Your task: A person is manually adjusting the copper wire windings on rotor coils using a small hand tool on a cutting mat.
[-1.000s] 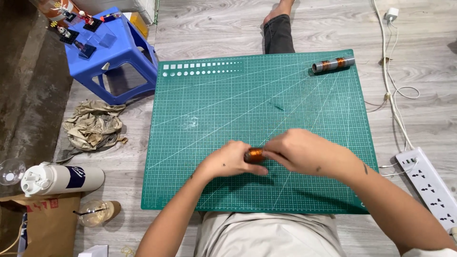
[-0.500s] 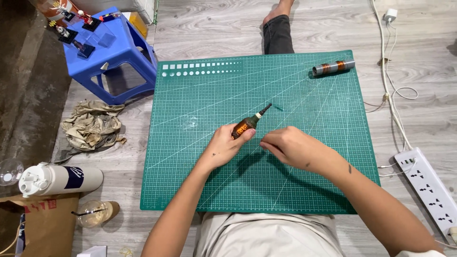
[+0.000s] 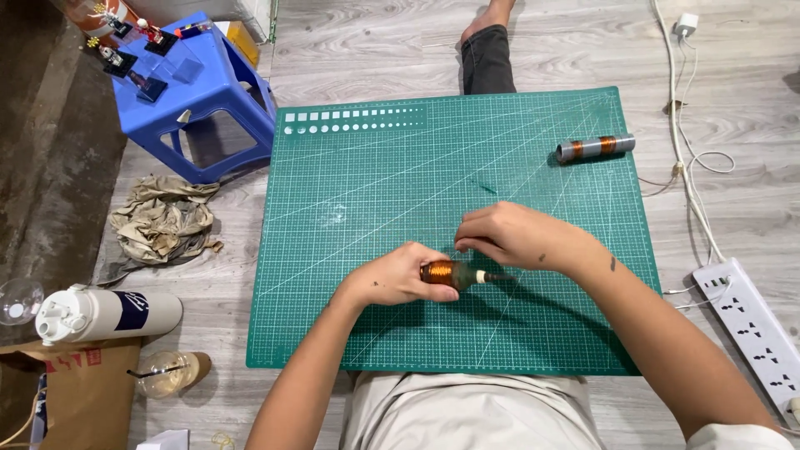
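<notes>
The left hand (image 3: 398, 279) grips a copper-wound coil (image 3: 439, 272) with fingers curled closed, just above the green cutting mat (image 3: 375, 192). The right hand (image 3: 521, 237) pinches narrowly beside the coil's tip.

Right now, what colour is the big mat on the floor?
The mat is green with a pale grid of lines, clearest in the head view.
</notes>
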